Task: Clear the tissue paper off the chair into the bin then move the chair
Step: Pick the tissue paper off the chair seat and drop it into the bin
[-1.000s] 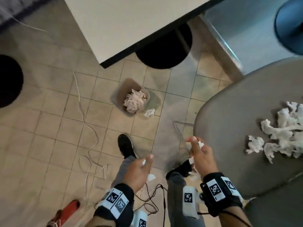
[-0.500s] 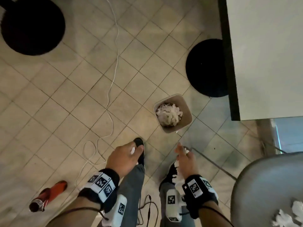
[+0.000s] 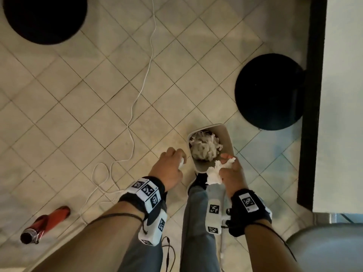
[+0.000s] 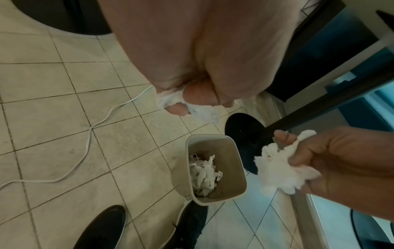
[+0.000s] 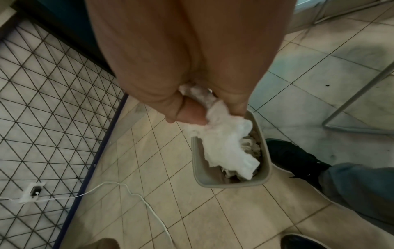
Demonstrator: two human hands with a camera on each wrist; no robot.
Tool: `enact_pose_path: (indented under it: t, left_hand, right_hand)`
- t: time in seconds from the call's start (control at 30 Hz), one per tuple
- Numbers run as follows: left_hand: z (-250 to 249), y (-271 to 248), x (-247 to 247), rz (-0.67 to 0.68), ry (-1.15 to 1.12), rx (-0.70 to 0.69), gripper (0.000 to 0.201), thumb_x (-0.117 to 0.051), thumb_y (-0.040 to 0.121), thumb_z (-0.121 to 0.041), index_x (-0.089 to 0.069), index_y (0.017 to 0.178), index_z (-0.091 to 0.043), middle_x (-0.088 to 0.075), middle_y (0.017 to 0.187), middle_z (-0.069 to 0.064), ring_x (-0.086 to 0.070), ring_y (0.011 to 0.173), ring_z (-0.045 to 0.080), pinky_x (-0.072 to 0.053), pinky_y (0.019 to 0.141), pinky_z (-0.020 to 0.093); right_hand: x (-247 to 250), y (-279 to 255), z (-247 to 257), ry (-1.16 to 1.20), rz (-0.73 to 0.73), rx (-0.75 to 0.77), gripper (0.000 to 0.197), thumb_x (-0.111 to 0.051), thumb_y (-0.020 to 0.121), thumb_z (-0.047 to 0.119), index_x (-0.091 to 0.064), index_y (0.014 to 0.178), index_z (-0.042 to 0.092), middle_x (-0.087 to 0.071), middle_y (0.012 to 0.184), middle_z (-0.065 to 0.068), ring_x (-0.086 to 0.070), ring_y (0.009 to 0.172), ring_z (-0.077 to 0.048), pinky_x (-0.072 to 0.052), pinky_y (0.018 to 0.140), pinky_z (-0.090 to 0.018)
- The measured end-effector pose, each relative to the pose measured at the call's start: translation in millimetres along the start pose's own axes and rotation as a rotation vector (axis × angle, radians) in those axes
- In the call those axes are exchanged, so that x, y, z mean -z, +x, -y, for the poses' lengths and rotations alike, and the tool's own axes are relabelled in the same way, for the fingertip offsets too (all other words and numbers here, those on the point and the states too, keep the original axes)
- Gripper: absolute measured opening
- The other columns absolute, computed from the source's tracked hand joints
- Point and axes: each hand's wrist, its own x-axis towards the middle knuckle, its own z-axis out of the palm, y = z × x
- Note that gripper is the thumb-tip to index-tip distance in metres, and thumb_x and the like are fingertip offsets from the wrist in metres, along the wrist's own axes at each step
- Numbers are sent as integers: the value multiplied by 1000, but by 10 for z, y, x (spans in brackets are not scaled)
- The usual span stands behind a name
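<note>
A small beige bin (image 3: 225, 138) (image 4: 236, 170) (image 5: 198, 168) stands on the tiled floor, partly filled with crumpled white tissue (image 3: 204, 147). My right hand (image 3: 228, 169) grips a large wad of white tissue (image 3: 216, 171) (image 5: 228, 144) just above the bin's near rim. My left hand (image 3: 172, 161) hangs left of the bin and pinches a small piece of tissue (image 3: 181, 162) (image 4: 192, 107). The grey chair seat (image 3: 326, 250) shows at the bottom right corner.
A white table (image 3: 343, 95) with a dark edge runs along the right, its round black base (image 3: 269, 91) beside the bin. Another black base (image 3: 45, 18) lies top left. A white cable (image 3: 137, 99) snakes over the floor; a red bottle (image 3: 45, 224) lies at left. My shoes stand by the bin.
I have turned away from the chair toward the bin. Both hands have moved forward and down to the bin, each still holding tissue.
</note>
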Motion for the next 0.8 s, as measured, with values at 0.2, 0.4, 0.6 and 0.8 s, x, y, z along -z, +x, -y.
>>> enact_pose_path:
  t: [0.2,0.4,0.6,0.8]
  left_hand:
    - [-209,558,-174,-52,-90,18,59,-54,83,-2,-40,139,-17,-47,124,11,-55,110,35,-47,88,42]
    - [-345,1243,-478,-78,-160,34,69,-53,86,-6,-30,148,-24,-48,135,14,-57,112,38,-47,86,40]
    - [-302,1654,-816,12,-111,-34,81,-61,85,-5,-24,152,-30,-30,156,11,-49,129,35,-45,97,38]
    - [3,1357,-652,-24,-144,23,63,-55,89,-19,-36,147,-35,-41,149,6,-53,125,32,-45,102,41]
  right_hand:
    - [-8,602,-14,156,-60,-50,54,-63,80,-8,-42,124,15,-58,115,-13,-63,99,-30,-58,70,-39]
    - [-113,1206,-128,151,-51,-138,41,-66,77,-9,-50,103,19,-62,104,-10,-65,91,-29,-55,61,-35]
    - [-145,1629,-239,75,135,-175,61,-58,91,1,-34,144,19,-47,131,-10,-55,112,-33,-53,67,-35]
    - [139,1387,-427,-206,72,-136,63,-65,83,17,-43,141,27,-52,132,-1,-55,118,-25,-48,100,-50]
